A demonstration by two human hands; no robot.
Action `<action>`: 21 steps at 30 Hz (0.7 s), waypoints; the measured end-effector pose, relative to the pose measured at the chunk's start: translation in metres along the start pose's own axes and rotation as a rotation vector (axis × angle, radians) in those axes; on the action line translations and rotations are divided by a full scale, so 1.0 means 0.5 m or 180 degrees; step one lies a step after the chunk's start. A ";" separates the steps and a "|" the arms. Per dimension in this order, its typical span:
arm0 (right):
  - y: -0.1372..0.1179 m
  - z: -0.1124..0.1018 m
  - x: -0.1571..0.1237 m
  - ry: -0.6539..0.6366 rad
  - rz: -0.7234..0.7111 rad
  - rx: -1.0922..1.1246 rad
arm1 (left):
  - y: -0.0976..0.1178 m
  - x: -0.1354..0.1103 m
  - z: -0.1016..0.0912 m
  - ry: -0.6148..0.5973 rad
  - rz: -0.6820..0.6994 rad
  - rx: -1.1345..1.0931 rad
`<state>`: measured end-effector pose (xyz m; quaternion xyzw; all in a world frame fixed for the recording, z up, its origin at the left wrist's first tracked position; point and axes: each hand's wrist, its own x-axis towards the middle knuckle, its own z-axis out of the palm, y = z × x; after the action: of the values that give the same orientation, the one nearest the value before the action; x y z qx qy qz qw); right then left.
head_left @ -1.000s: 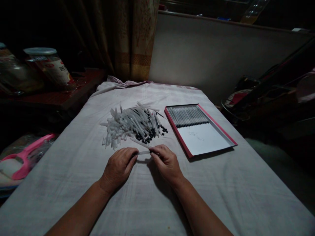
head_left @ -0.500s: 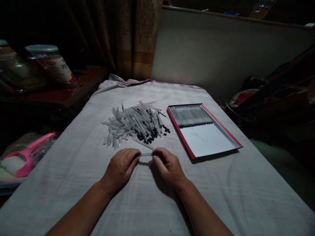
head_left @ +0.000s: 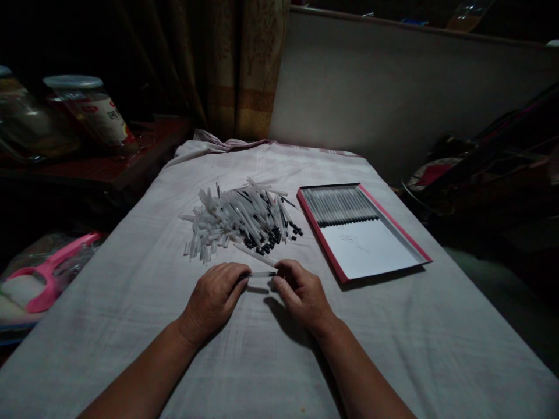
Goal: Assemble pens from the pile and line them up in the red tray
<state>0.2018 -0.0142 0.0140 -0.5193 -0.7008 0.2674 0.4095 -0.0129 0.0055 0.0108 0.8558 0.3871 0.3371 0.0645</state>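
Thumb and forefinger of the left hand point(head_left: 216, 297) pinch a clear pen point(head_left: 261, 274); its black end meets the right hand's point(head_left: 304, 295) curled fingertips, their grip unclear. Both hands angle inward, backs upward. Loose pen parts point(head_left: 242, 212) lie beyond the fingers.

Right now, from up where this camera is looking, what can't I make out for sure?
All in the head view:
- The left end of the pen: hidden by the left hand.
- Whether the right hand holds anything: its curled fingers hide it.
- Lower pieces in the pile: covered by those on top.
- Marks inside the box: too small and faint to read.
- The bottle's upper end: cut off by the top edge.
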 end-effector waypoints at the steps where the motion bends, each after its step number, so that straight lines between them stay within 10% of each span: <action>1: 0.000 0.000 0.000 -0.0004 -0.0056 -0.0020 | 0.001 0.001 -0.001 -0.0014 -0.0025 -0.0007; 21: 0.006 0.000 -0.001 -0.0080 -0.0323 -0.0290 | 0.002 0.002 -0.003 -0.0041 -0.0075 -0.0044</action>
<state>0.2035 -0.0139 0.0114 -0.4978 -0.7427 0.2207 0.3897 -0.0125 0.0052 0.0130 0.8528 0.3944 0.3335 0.0768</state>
